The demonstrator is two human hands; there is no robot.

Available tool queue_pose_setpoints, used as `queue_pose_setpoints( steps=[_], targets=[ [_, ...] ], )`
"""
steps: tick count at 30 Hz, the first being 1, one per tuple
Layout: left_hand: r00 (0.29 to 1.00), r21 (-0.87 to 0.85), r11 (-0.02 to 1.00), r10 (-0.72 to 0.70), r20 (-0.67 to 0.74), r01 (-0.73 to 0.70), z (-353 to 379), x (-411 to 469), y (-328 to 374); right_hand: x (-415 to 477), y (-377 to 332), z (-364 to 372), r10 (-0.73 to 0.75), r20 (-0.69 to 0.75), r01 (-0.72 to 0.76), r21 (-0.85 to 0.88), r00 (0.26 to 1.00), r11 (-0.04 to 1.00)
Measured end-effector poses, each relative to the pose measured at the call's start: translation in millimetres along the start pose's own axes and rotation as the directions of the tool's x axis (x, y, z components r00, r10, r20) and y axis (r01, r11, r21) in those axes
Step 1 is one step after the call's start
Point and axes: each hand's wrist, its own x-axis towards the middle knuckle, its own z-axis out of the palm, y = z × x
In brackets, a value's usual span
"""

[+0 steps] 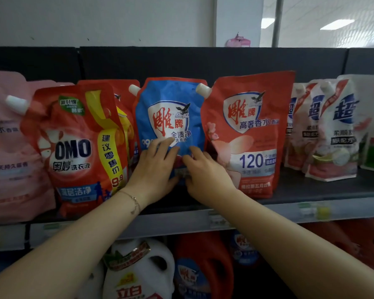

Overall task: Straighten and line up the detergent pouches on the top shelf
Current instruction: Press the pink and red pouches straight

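On the dark top shelf [311,190], a crinkled blue plastic detergent pouch [171,108] stands beside a red plastic OMO pouch [73,147], the left hand [153,167] pressing flat-fingered, the right hand [203,171] gripping its base, apparently squaring it.

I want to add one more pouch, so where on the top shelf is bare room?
Free: the dark shelf strip before the white pouches, right of the red 120 pouch. Crowded: OMO pouch through blue pouch, all overlapping.
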Motion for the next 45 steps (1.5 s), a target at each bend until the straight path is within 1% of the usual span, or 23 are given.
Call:
queue_pose_setpoints(
  steps=[3,5,8,11,14,16,18,20,23,26,29,32,38,40,42,43,45],
  targets=[
    [0.995,-0.043,0.996,0.082,-0.057,-0.085,1,0,18,-11,11,-2,-0.055,-0.160,0.056,0.000,0.986,0.998],
    [0.995,-0.108,0.990,0.081,-0.060,-0.088,1,-1,34,-19,19,-4,-0.083,-0.224,0.082,-0.016,0.971,0.997],
    [1.000,-0.246,0.969,-0.029,-0.009,0.026,6,-1,59,-29,31,-11,-0.107,-0.242,0.113,0.012,0.964,0.993],
    [0.991,-0.393,0.910,-0.123,0.053,0.134,14,3,79,-37,47,-19,-0.118,-0.267,0.135,0.045,0.956,0.990],
    [0.973,-0.551,0.802,-0.177,0.149,0.230,24,9,92,-47,63,-29,-0.118,-0.316,0.135,0.032,0.941,0.990],
    [0.953,-0.605,0.736,-0.230,0.197,0.303,28,13,99,-54,76,-34,-0.110,-0.361,0.116,-0.005,0.926,0.993],
    [0.938,-0.656,0.672,-0.266,0.220,0.344,27,18,106,-59,90,-36,-0.096,-0.372,0.087,-0.040,0.923,0.995],
    [0.932,-0.744,0.569,-0.286,0.221,0.351,25,23,111,-62,102,-36,-0.081,-0.366,0.073,-0.036,0.927,0.997],
    [0.908,-0.848,0.367,-0.319,0.272,0.382,22,31,112,-65,114,-33,-0.110,-0.352,0.110,-0.021,0.930,0.994],
    [0.874,-0.874,0.217,-0.335,0.351,0.435,21,39,109,-67,119,-30,-0.169,-0.328,0.162,-0.046,0.929,0.986],
    [0.850,-0.877,0.121,-0.338,0.404,0.465,18,50,109,-69,125,-30,-0.198,-0.346,0.195,-0.044,0.917,0.980],
    [0.831,-0.864,0.090,-0.340,0.440,0.495,20,59,114,-72,133,-30,-0.198,-0.367,0.202,-0.026,0.909,0.979],
    [0.822,-0.864,0.081,-0.365,0.437,0.496,27,72,132,-84,154,-33,-0.204,-0.392,0.205,-0.039,0.897,0.978],
    [0.831,-0.871,0.078,-0.352,0.432,0.486,26,74,138,-86,157,-35,-0.187,-0.423,0.197,-0.020,0.887,0.980],
    [0.836,-0.877,0.050,-0.332,0.437,0.479,27,75,145,-90,159,-38,-0.120,-0.474,0.165,0.054,0.872,0.985],
    [0.837,-0.879,0.033,-0.323,0.442,0.477,27,75,148,-92,161,-40,-0.041,-0.487,0.116,0.125,0.872,0.985],
    [0.838,-0.879,0.000,-0.301,0.455,0.477,27,73,151,-96,164,-45,0.193,-0.445,-0.039,0.332,0.874,0.942]
  ],
)
